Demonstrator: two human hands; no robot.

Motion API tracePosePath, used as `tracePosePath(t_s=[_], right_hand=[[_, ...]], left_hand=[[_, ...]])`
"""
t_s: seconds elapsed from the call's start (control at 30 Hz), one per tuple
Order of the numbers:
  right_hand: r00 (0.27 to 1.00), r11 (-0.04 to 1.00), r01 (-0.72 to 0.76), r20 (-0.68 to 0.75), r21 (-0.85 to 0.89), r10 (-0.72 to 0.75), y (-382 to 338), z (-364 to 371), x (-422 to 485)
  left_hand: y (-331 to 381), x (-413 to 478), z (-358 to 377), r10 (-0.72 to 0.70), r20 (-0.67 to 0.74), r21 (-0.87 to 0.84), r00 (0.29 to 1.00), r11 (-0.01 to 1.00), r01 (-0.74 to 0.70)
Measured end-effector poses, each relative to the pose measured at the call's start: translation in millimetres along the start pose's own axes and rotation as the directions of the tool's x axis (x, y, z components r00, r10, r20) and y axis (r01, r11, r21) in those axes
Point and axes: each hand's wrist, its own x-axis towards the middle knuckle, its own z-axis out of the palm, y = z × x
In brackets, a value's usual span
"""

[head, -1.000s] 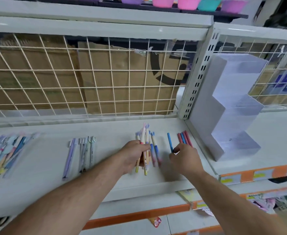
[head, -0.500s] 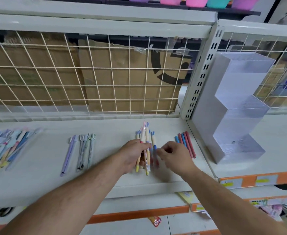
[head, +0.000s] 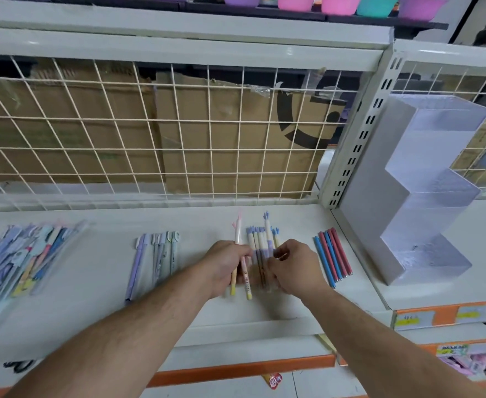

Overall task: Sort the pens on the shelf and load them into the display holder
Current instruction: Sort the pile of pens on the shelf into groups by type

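Pens: the blue-topped pens (head: 260, 242) were laid on the shelf (head: 92, 282) between the hands, long way front to back, tops pointed at the wire back (head: 178, 139).
Left hand (head: 227, 265): curled round a pink pen (head: 237, 239), pointed the same way.
Right hand (head: 296, 265): pinched on the blue-topped pens.
Holder (head: 425, 196): stood far right.
Change: the right hand was moved over from the red and blue pens (head: 332, 254) since a second before.

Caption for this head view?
On a shelf, left hand and right hand grip pastel pens, near red and blue pens and display holder.
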Motion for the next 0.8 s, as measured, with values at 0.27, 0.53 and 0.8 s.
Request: tracePosePath(t_s=[0.27,0.53,0.8], right_hand=[[0.998,0.982,-0.056,0.001,-0.180,0.057,-2.1,3.8,5.0],[0.998,0.985,-0.058,0.027,-0.163,0.063,-0.7,1.0,5.1],[0.999,0.986,0.017,-0.026,-0.168,-0.021,2.4,-2.0,4.1]], left_hand=[[-1.6,11.1,-11.8,-0.067,-0.058,-0.023,0.996,0.998,0.065],[-4.4,24.0,-13.1,0.033,-0.202,0.289,0.979,0.957,0.027],[-6.7,40.2,-6.3,0.295,-0.194,0.781,0.936,0.624,-0.034]])
